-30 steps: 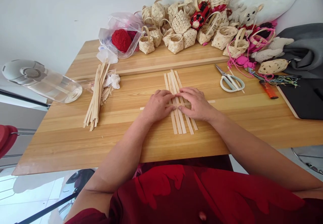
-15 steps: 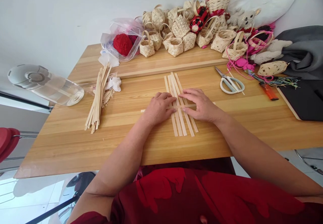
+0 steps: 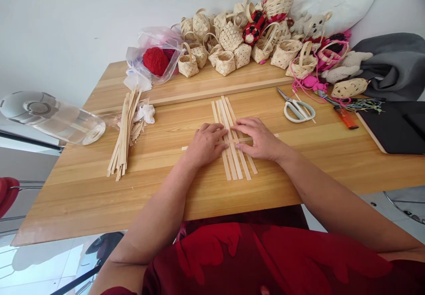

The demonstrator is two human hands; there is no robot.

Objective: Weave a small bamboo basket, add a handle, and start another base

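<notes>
Several pale flat wooden strips [image 3: 237, 166] lie side by side on the wooden table, running away from me. One crosswise strip [image 3: 184, 148] passes across them, its ends showing to either side of my hands. My left hand [image 3: 207, 143] rests on the left side of the crossing, fingers apart, with fingertips touching the strips. On the right side, my right hand [image 3: 257, 138] has its thumb and fingers spread, fingertips on the strips near the middle. Parts of the crosswise strip are hidden under both hands.
A strip bundle [image 3: 123, 135] and a clear bottle [image 3: 63, 118] are at the left. Scissors [image 3: 297, 110], an orange lighter [image 3: 345, 118] and a black tablet [image 3: 395, 126] lie right. Behind a long wooden bar [image 3: 212, 93] stand small woven baskets [image 3: 226, 63] and bagged red yarn [image 3: 156, 61].
The whole view has shifted slightly, so table objects appear a little further left. My hands keep nearly the same place on the strips.
</notes>
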